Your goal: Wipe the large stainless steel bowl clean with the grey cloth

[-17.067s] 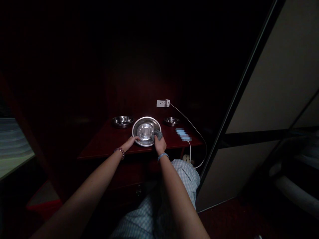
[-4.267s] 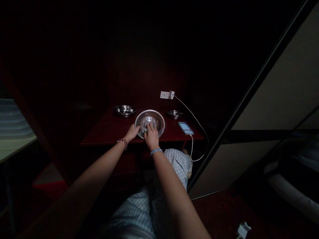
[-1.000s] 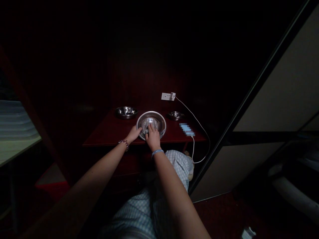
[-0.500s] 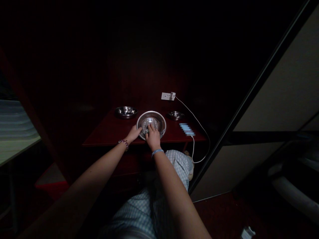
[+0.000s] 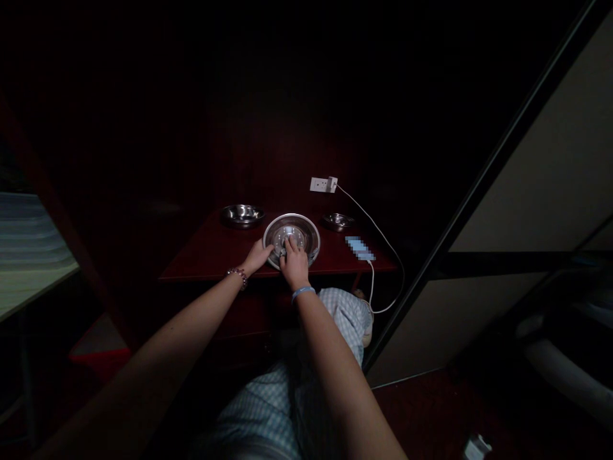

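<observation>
A shiny metal bowl (image 5: 306, 230) is tilted up toward me near the front edge of the reddish-brown shelf (image 5: 201, 260). My left hand (image 5: 259, 257) is closed on its left rim, thumb over the inner side. My right hand (image 5: 295, 263) reaches over the lower rim, with its fingers pressed to the inside near the bowl's centre. Small greyish patches show on both sides of this hand; what lies under the fingers is too dark to make out. Behind, to the left, rests a second metal bowl (image 5: 242, 216); a smaller metal dish (image 5: 338, 222) sits to the right.
A phone with a blurred screen (image 5: 360, 248) lies at the right of the shelf, its white cable (image 5: 372, 218) running to a wall socket (image 5: 319, 185). Checked trousers (image 5: 342, 313) cover my legs under the shelf. Stacked clear plastic boxes (image 5: 33, 230) stand at far left.
Almost nothing differs. The bowl and both hands sit a pixel or two further right; the left hand keeps the rim and the right fingers stay inside the bowl.
</observation>
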